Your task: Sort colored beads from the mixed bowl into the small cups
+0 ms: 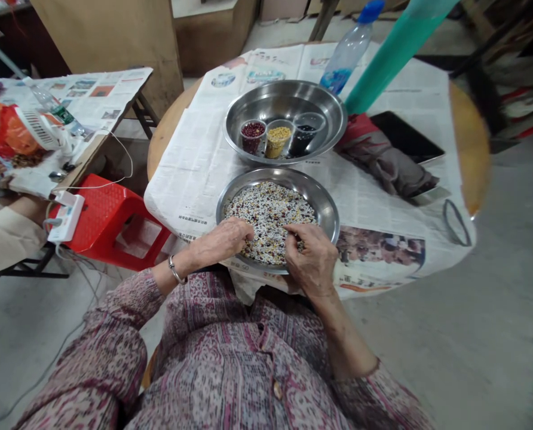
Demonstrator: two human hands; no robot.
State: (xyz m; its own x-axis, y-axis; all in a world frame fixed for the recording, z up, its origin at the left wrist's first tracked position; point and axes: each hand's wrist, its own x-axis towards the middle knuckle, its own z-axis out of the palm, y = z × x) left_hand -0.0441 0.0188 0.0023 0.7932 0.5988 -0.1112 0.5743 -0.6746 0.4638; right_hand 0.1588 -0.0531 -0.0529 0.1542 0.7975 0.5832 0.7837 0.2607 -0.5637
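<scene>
I had the left hand (pixel 230 234) over the left side of the near steel bowl (pixel 331 218), its fingers (pixel 245 230) curled and bunched at the edge of the mixed grains (pixel 269 218). The right hand (pixel 314 260) was at the opposite side, fingers (pixel 300 230) bent inward, thumb and forefinger drawn close together. From my view I could not tell whether either had anything pinched, nor how wide any gap between the tips was.

The grains, mostly white with dark red, yellow and black bits among them, covered the bottom of that bowl, which stood near the front edge of the newspaper-covered surface (pixel 181 179). Just beyond it sat a larger steel bowl (pixel 270 95) with three clear cups inside: dark red beans (pixel 252 138) on the left, yellow grains (pixel 276 140) in the middle, black ones (pixel 302 142) on the right. A blue-capped bottle (pixel 347 60) stood behind that bowl.
</scene>
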